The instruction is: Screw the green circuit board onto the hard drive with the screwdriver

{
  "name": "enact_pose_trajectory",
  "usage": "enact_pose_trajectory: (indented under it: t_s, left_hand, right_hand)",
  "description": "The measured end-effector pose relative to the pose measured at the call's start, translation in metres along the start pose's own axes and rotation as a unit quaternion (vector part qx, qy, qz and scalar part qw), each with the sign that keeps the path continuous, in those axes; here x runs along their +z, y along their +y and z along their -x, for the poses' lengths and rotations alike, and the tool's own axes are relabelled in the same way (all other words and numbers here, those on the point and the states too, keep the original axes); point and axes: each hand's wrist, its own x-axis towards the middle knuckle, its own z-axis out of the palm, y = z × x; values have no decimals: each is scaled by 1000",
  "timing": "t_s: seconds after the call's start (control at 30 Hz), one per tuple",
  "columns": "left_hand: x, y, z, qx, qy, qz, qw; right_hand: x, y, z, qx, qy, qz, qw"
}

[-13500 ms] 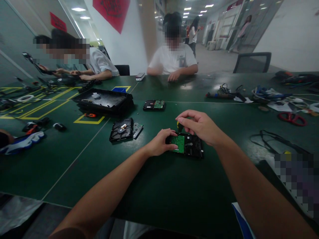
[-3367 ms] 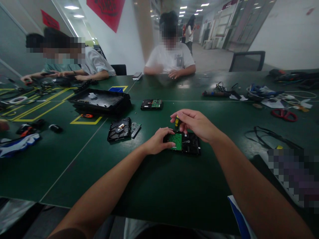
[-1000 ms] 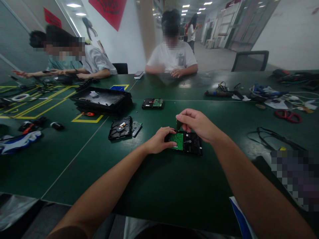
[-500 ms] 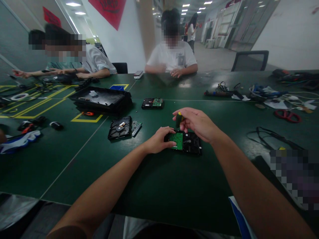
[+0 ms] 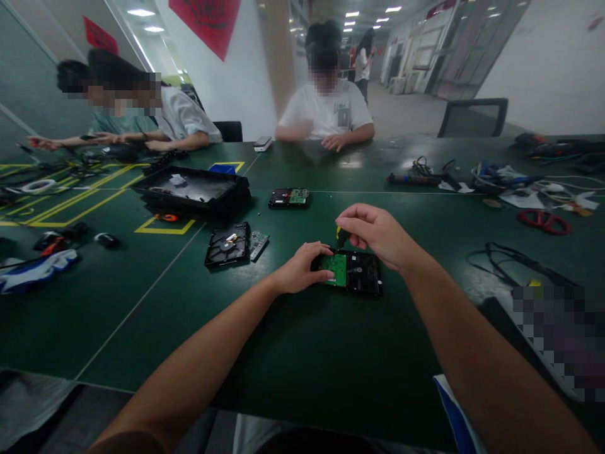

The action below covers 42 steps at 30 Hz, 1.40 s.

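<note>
A black hard drive (image 5: 363, 274) with a green circuit board (image 5: 336, 270) lies flat on the dark green table in front of me. My left hand (image 5: 307, 268) grips its left end, thumb on the board and fingers along the far edge. Above the drive's far edge, my right hand (image 5: 371, 227) pinches a small yellow and black screwdriver (image 5: 341, 237), which points down at the board. Its tip is too small to make out. To the left lie an opened black drive body (image 5: 228, 244) and a loose circuit board (image 5: 258, 243) beside it.
Another hard drive (image 5: 289, 197) lies farther back. Stacked black trays (image 5: 193, 195) stand at left. Red-handled scissors (image 5: 544, 221), cables and a blurred-out device (image 5: 558, 340) are at right. A co-worker (image 5: 326, 107) sits opposite; others sit at far left.
My right hand has turned its fingers around the screwdriver handle, with the thumb and forefinger now closer together. The left hand and the hard drive stay in place.
</note>
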Motion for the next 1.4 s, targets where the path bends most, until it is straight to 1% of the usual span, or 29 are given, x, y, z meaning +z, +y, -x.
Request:
enact_pose_trajectory:
  t_s: [0.13, 0.3, 0.4, 0.57, 0.7, 0.87, 1.13, 1.3, 1.4]
  left_hand:
    - [0, -1, 0, 0, 0, -1, 1000]
    - [0, 2, 0, 0, 5, -1, 1000]
    - [0, 2, 0, -1, 3, -6, 1000]
    - [1, 0, 1, 6, 9, -5, 1000]
    - [1, -1, 1, -4, 5, 1, 1000]
    - [1, -1, 1, -12, 1, 0, 1000]
    - [2, 0, 0, 6, 6, -3, 1000]
    - [1, 1, 0, 8, 7, 0, 1000]
    - [1, 1, 0, 6, 6, -3, 1000]
  right_hand:
    - [-1, -1, 1, -2, -28, -6, 1000]
    - [-1, 2, -3, 8, -15, -27, 999]
    - [-1, 0, -3, 20, -22, -46, 999]
    - [-4, -3, -1, 0, -30, 1, 1000]
    - [-5, -1, -1, -10, -16, 19, 1000]
    - [-4, -2, -1, -4, 18, 14, 1000]
    - [-1, -4, 1, 6, -25, -34, 999]
    - [2, -2, -1, 11, -31, -65, 997]
    - [1, -2, -1, 1, -24, -39, 999]
